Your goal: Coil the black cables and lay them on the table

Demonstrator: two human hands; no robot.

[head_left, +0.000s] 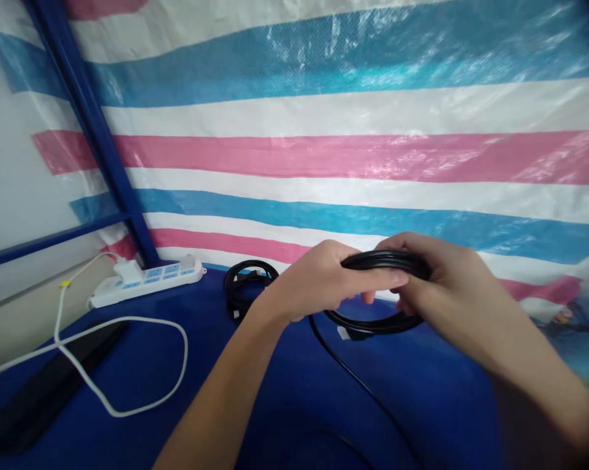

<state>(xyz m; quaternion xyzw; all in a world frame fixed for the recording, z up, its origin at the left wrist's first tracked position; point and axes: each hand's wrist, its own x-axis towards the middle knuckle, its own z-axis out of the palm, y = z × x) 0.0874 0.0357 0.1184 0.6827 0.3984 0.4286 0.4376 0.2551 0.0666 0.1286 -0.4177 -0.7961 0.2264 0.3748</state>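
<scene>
Between my two hands is a coiled black cable (389,261), held up above the blue surface. My left hand (331,277) grips the coil's left side, its thumb laid along the upper strands. On the right side, my right hand (431,274) is closed around the same loops. A plug end (355,333) with a whitish tip hangs at the bottom of the coil. One loose length of the cable runs down toward the front edge of the view. Behind my left wrist, a second coiled black cable (233,300) lies on the surface.
A white power strip (152,281) with a white charger plugged in stands at the back left. Its white cord (184,352) loops over a flat black object (54,391). A blue metal post (98,137) rises at left, before a striped plastic sheet (323,156).
</scene>
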